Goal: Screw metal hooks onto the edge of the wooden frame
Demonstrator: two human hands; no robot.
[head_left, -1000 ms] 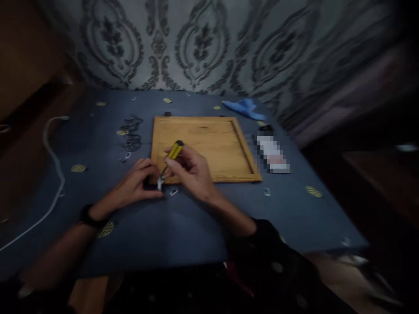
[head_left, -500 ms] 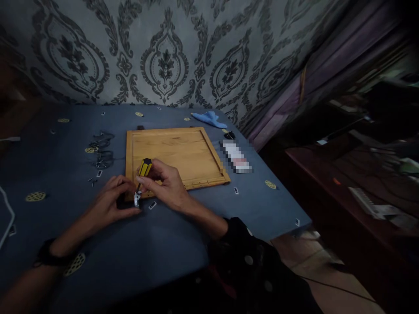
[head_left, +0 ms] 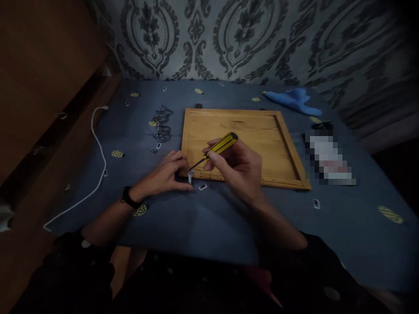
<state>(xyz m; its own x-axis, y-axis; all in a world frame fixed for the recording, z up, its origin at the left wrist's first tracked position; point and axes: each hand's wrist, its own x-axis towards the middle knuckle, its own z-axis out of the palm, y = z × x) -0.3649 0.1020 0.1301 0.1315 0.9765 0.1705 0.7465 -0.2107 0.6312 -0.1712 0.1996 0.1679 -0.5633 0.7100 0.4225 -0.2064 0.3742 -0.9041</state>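
Note:
A wooden panel with a raised frame lies flat on the cloth. At its near left corner, my left hand steadies a small silver metal fitting between thumb and fingers. My right hand grips a yellow and black screwdriver over the panel's near edge. Its shaft slants down to the left, and the tip is at the top of the fitting; whether it touches a screw is too small to tell.
Several dark metal pieces and a few small screws lie left of the panel. A white cable curves along the table's left side. At the back right are a blue cloth and a blurred-out flat object.
My view has turned left, so everything appears farther right. The screwdriver has gone from nearly upright to a strong slant, its handle leaning right. My left hand stays at the metal fitting.

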